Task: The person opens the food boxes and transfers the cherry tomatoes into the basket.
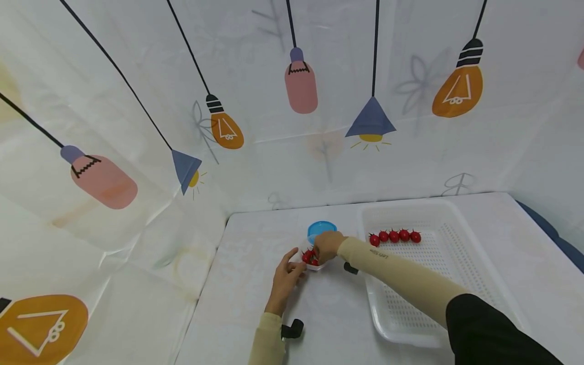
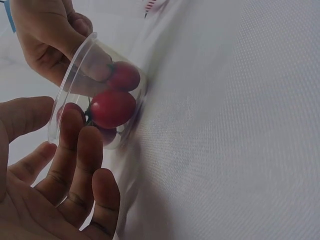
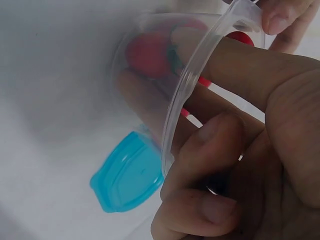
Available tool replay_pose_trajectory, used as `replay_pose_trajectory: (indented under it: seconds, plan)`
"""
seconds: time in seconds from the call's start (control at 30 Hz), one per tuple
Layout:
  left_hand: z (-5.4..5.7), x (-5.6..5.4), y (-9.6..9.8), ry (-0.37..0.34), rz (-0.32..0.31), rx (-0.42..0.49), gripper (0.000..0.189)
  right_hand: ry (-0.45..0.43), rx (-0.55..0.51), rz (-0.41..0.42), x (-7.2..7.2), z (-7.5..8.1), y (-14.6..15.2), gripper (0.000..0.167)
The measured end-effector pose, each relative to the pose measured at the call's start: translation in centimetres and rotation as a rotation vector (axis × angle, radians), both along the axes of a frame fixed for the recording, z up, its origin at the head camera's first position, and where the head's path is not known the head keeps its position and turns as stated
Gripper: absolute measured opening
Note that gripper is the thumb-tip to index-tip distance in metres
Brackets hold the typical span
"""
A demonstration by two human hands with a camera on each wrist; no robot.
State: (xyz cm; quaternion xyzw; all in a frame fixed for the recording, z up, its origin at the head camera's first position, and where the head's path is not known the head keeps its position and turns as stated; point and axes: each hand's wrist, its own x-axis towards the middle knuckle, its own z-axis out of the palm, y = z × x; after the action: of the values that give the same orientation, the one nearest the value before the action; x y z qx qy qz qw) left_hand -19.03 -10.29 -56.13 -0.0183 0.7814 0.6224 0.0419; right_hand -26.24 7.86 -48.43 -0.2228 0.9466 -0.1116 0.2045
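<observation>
A clear plastic cup (image 2: pixel 75 65) holding several cherry tomatoes (image 2: pixel 113 108) stands on the white table. My left hand (image 1: pixel 285 276) holds the cup from the near left side, its thumb and fingertips at the rim and outer wall. From the other side my right hand (image 1: pixel 329 244) reaches inside. Its thumb and forefinger are at a cherry tomato (image 3: pixel 147 54) with a green stem, seen through the cup wall in the right wrist view. A blue lid (image 1: pixel 322 228) lies just behind the cup.
To the right stands a white perforated plastic tray (image 1: pixel 380 324), under the right forearm. Several more cherry tomatoes (image 1: pixel 394 236) form a row near its far end. A white sheet (image 1: pixel 274 172) printed with lamps hangs behind the table and along the left.
</observation>
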Motion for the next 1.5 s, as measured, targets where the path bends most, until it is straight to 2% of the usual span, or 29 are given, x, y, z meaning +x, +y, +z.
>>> replay_pose_trajectory:
  seconds: [0.2, 0.6, 0.77, 1.17, 1.5]
  plan:
    - [0.3, 0.2, 0.1, -0.011, 0.002, -0.003, 0.055, -0.065, -0.033, -0.012, 0.0, 0.4, 0.2, 0.005]
    - [-0.1, 0.0, 0.1, -0.014, 0.023, 0.019, 0.058, -0.181, -0.101, -0.028, -0.1, 0.9, 0.4, 0.01]
    - [0.0, 0.1, 0.1, -0.016, 0.02, -0.001, 0.057, -0.179, -0.102, -0.014, 0.0, 1.0, 0.4, 0.013]
    - [0.4, 0.3, 0.0, 0.0, -0.002, 0.004, 0.056, -0.179, -0.138, 0.028, -0.2, 0.7, 0.9, 0.006]
    - [0.3, 0.4, -0.1, -0.002, 0.0, -0.009, 0.056, -0.25, -0.198, 0.021, 0.2, 1.1, 1.4, 0.016]
